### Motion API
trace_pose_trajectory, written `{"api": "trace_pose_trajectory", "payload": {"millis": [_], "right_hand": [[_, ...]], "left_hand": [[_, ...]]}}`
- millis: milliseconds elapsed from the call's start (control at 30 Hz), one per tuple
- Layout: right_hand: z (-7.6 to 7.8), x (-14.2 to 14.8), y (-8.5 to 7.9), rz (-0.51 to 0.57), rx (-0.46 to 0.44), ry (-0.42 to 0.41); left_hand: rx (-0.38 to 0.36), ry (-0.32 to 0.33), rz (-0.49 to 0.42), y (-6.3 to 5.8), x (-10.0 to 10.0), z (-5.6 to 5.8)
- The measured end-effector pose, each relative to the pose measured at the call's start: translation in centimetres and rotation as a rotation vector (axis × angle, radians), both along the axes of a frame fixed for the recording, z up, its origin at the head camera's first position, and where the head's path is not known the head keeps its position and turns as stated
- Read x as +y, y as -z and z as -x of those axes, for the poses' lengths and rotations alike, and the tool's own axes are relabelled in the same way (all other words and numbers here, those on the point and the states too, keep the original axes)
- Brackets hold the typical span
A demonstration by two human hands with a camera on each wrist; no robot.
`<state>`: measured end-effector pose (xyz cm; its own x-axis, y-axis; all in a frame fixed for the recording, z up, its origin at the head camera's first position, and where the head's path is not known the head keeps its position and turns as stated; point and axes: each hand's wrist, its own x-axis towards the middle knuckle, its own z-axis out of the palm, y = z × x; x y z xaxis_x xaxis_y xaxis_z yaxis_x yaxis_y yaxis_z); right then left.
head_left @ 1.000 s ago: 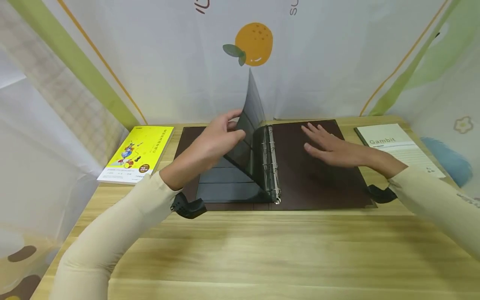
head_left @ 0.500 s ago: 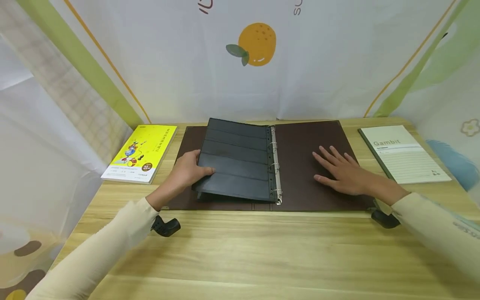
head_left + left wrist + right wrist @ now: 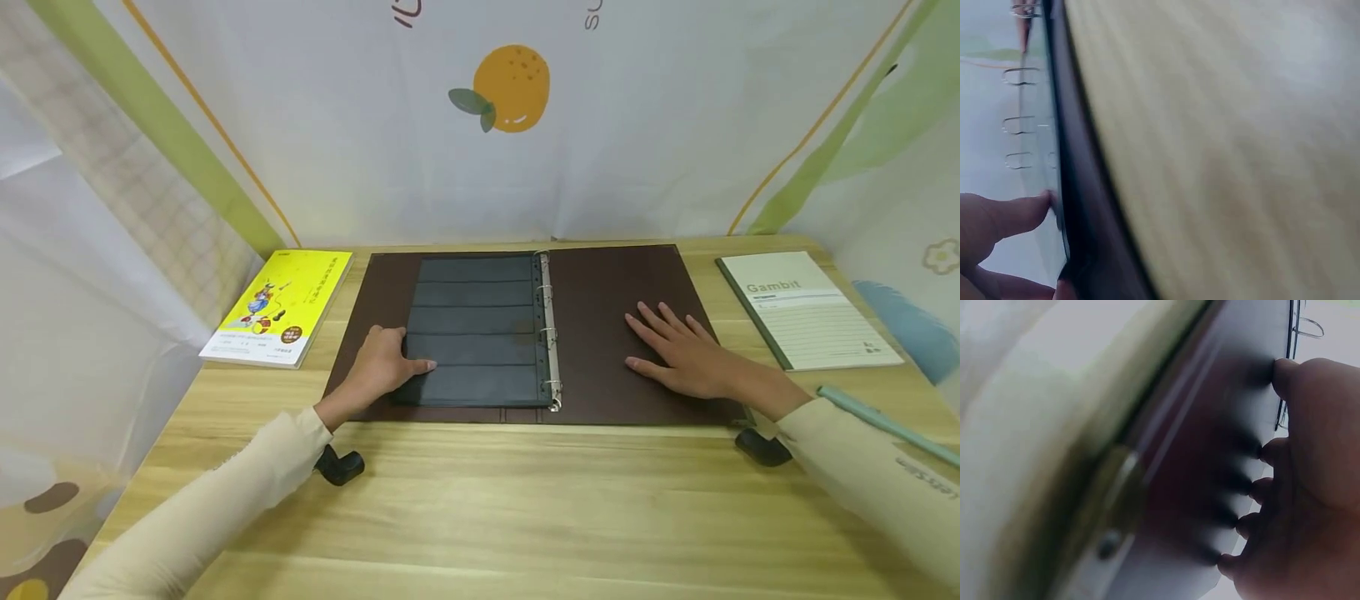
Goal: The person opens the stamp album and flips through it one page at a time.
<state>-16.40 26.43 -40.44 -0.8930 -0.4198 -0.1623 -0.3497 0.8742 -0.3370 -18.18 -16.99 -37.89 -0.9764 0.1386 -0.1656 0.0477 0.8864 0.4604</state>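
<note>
A dark brown ring binder (image 3: 615,333) lies spread open on the wooden table. Black pocket pages (image 3: 480,321) lie flat over its left cover, threaded on the metal rings (image 3: 550,333). My left hand (image 3: 378,362) pinches the lower left edge of the pages, thumb (image 3: 1025,214) on top and the other fingers curled at the side. With fingers spread and straight, my right hand (image 3: 686,358) rests on the bare right cover. In the right wrist view its fingertips (image 3: 1252,489) meet the cover's surface, beside a metal corner piece (image 3: 1113,506).
A yellow book (image 3: 281,304) lies left of the binder, and a notebook marked Gambit (image 3: 810,308) lies to its right. Partly under the right sleeve is a pale green pen-like stick (image 3: 870,412). A printed curtain (image 3: 360,150) hangs behind the table.
The black pages, upright a second ago, have swung down to the left with my left hand and now lie flat. My right hand has come down a little, onto the right cover.
</note>
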Motion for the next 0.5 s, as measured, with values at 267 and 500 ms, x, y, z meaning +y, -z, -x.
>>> {"api": "trace_pose_trajectory", "payload": {"millis": [267, 500], "right_hand": [[-0.2, 0.4, 0.3, 0.016, -0.010, 0.009], [-0.1, 1.2, 0.2, -0.017, 0.010, 0.002]], "left_hand": [[0.091, 0.126, 0.195, 0.6, 0.3, -0.3], [0.195, 0.221, 0.223, 0.7, -1.7, 1.7]]}}
